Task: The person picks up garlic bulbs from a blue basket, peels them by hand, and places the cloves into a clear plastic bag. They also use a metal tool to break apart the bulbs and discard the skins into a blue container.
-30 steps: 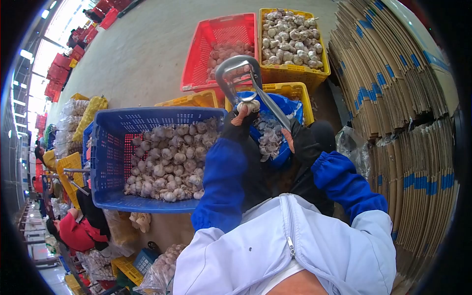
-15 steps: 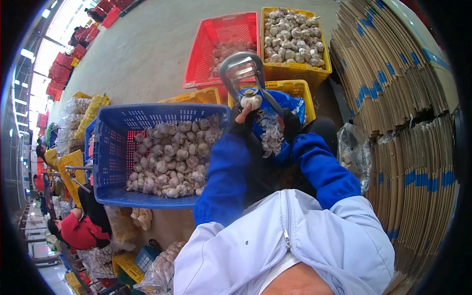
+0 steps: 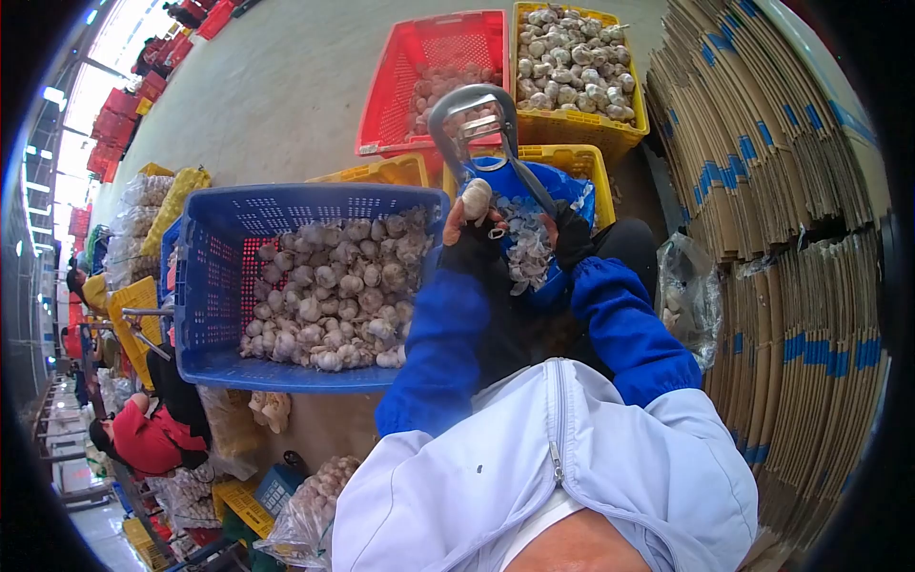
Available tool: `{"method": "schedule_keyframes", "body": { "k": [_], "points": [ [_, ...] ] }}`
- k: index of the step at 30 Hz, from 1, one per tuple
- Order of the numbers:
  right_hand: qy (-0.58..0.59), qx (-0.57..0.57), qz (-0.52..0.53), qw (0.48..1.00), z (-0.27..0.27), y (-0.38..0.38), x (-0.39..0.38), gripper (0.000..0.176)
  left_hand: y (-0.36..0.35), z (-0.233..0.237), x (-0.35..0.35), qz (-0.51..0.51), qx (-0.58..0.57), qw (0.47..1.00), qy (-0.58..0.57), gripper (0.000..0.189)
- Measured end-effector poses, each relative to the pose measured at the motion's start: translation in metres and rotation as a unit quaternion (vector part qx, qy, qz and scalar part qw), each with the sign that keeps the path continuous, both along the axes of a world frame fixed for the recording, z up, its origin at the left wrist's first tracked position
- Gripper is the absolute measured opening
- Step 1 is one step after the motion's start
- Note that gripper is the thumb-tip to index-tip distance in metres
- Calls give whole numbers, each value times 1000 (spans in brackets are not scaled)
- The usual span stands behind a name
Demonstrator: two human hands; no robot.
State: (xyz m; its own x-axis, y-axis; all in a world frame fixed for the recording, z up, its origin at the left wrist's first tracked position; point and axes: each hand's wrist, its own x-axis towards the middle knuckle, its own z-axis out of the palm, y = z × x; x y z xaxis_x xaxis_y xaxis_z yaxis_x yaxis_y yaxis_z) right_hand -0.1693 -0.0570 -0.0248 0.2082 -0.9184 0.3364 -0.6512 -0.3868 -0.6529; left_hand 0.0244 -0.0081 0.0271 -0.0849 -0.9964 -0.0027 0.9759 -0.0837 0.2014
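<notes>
A whitish garlic bulb [image 3: 477,197] is held in my left hand [image 3: 461,227], whose black glove leaves the fingertips bare. It sits just below the jaw end of a grey metal hand tool [image 3: 474,112] with a looped frame and a long handle. My right hand [image 3: 570,234], also black-gloved, is closed round the lower end of that handle. Beneath both hands, a blue plastic bag [image 3: 575,192] lines a yellow crate and holds papery scraps of garlic [image 3: 530,248]. Left of my left hand stands a blue crate [image 3: 286,381] of garlic bulbs [image 3: 329,296].
A red crate [image 3: 386,91] and a yellow crate [image 3: 581,136] with garlic stand ahead. Flattened cardboard boxes [image 3: 762,143] are stacked along the right, beside a clear plastic bag [image 3: 688,286]. At far left a person in red [image 3: 152,439] sits among sacks and crates.
My left hand has turned and lowered the garlic bulb slightly away from the tool's jaw end. The bulb now lies tilted in my fingers. My right hand stays at the handle.
</notes>
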Motion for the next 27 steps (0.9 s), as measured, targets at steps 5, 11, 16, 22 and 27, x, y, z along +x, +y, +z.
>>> {"method": "schedule_keyframes", "body": {
  "k": [5,11,16,22,27],
  "points": [
    [-3,-17,-4,1000,11,4,0,27,1,23,-5,29,188,982,12,41],
    [-36,-236,-35,970,70,38,10,35,10,-2,-9,76,132,979,-139,30],
    [-252,64,84,962,98,60,58,33,26,15,-24,68,131,859,-490,34],
    [-126,62,128,982,95,27,85,23,3,3,11,278,7,869,-409,33],
    [-141,108,151,972,49,24,105,24,12,-36,67,249,8,716,-652,60]
  ]
}}
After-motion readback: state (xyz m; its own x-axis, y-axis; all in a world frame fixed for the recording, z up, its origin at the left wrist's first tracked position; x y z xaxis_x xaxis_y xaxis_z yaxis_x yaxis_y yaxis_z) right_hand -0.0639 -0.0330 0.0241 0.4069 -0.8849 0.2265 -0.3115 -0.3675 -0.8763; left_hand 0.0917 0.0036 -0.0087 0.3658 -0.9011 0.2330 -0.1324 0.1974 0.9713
